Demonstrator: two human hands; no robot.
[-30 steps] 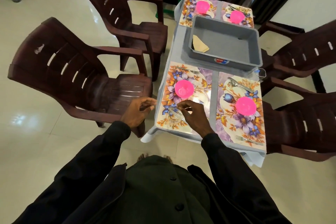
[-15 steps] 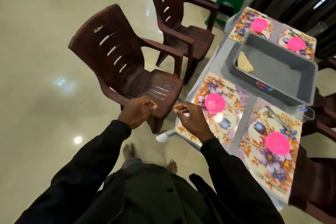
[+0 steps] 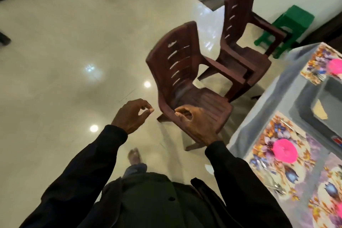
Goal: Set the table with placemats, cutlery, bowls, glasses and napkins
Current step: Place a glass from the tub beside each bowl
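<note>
The table (image 3: 266,116) with its grey cloth lies at the right edge of the head view. A floral placemat (image 3: 268,153) on it carries a pink bowl (image 3: 285,151) and cutlery (image 3: 275,186) near its front edge. Another placemat (image 3: 318,63) with a pink bowl (image 3: 335,66) sits at the far end. A grey tray (image 3: 303,114) in the middle holds a folded tan napkin (image 3: 320,111). My left hand (image 3: 132,114) and my right hand (image 3: 194,122) hang in the air left of the table, fingers loosely curled, holding nothing.
Two dark brown plastic chairs (image 3: 185,83) (image 3: 242,42) stand left of the table, the nearer one just beyond my right hand. A green stool (image 3: 288,26) stands against the wall. Shiny tiled floor (image 3: 74,61) spreads out to the left. My foot (image 3: 134,156) is stepping below.
My view has swung left, away from the table. My right hand has come off the near placemat and now hangs over the chair, and both hands have drifted left with my body.
</note>
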